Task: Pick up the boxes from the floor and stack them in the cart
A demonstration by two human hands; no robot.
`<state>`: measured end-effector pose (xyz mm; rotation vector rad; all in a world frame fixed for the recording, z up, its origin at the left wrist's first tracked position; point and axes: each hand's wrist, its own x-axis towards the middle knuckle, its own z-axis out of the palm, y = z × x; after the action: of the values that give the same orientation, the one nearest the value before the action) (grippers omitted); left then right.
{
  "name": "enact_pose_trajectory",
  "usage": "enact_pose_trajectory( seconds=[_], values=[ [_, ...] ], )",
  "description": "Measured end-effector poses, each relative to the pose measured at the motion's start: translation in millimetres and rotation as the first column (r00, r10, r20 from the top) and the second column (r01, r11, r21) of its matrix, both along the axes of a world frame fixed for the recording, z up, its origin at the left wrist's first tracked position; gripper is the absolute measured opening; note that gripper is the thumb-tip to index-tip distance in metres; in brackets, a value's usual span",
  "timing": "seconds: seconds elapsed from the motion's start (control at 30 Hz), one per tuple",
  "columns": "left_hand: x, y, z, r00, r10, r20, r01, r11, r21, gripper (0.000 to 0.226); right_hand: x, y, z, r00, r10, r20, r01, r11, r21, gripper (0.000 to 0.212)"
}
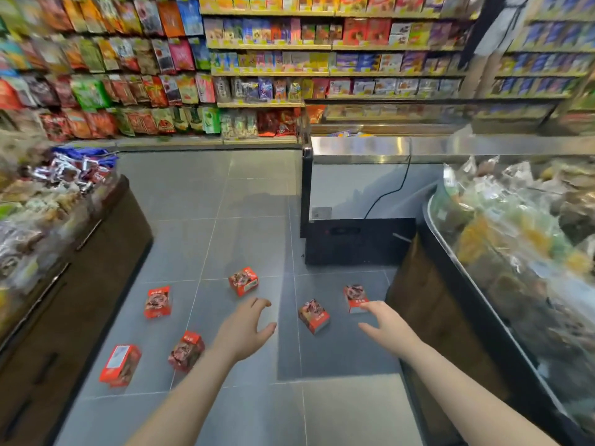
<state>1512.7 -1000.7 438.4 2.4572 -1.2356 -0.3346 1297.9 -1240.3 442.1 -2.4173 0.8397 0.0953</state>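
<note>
Head view from my end: six red boxes scattered on grey tile floor [251,194]. Nearest ones: box between hands [313,315], box at right fingertips [355,297], far middle box [243,281], left box [157,301], lower-middle box [186,351], bottom-left box [120,365]. Left hand [243,329] reaching out, fingers spread, loosely curved, holding nothing. Right hand [386,326] same deal, fingers spread, tips over box edge, can't tell if touching. Snack shelves [322,59] at back, glass display case [499,236] right, bench with sweets [80,239] left. Pretty blurry tbh.
</note>
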Motion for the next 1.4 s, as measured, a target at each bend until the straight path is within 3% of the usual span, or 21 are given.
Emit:
enact_pose_trajectory(
  seconds=[0.4, 0.5, 0.67, 0.83, 0.93, 1.07, 1.17, 1.3, 1.4],
  values=[
    [102, -113, -69, 0.975, 0.136, -0.173, -0.122, 0.989, 0.088, 0.044, 119, -144, -60, 0.985, 0.107, -0.132, -0.100, 0.993, 0.060, 0.050],
    [140, -147, -101, 0.946, 0.150, -0.289, -0.118, 0.985, 0.124, 0.063, 159, -178, -87, 0.982, 0.105, -0.159, -0.092, 0.992, 0.086, 0.050],
    [201, -215, -166, 0.917, 0.162, -0.365, -0.075, 0.967, 0.242, 0.079, 211, -236, -128, 0.981, 0.027, -0.191, -0.001, 0.991, 0.136, 0.052],
    [234, -286, -203, 0.927, 0.074, -0.369, 0.037, 0.958, 0.285, 0.062, 226, -283, -175, 0.971, -0.074, -0.228, 0.117, 0.977, 0.180, 0.051],
    [240, -314, -233, 0.920, 0.037, -0.390, 0.101, 0.940, 0.326, 0.066, 222, -303, -211, 0.949, -0.159, -0.273, 0.219, 0.954, 0.205, 0.054],
    [239, -337, -298, 0.892, 0.061, -0.449, 0.099, 0.941, 0.323, 0.075, 218, -317, -280, 0.928, -0.196, -0.317, 0.282, 0.926, 0.250, 0.058],
    [236, -343, -362, 0.876, 0.117, -0.468, 0.070, 0.930, 0.362, 0.061, 221, -314, -345, 0.922, -0.170, -0.349, 0.280, 0.914, 0.294, 0.062],
    [233, -341, -461, 0.860, 0.214, -0.463, -0.032, 0.929, 0.370, 0.068, 239, -297, -451, 0.930, -0.106, -0.351, 0.229, 0.916, 0.330, 0.074],
    [229, -333, -533, 0.846, 0.289, -0.449, -0.109, 0.916, 0.385, 0.049, 266, -281, -534, 0.932, -0.019, -0.362, 0.162, 0.915, 0.370, 0.077]
  ],
)
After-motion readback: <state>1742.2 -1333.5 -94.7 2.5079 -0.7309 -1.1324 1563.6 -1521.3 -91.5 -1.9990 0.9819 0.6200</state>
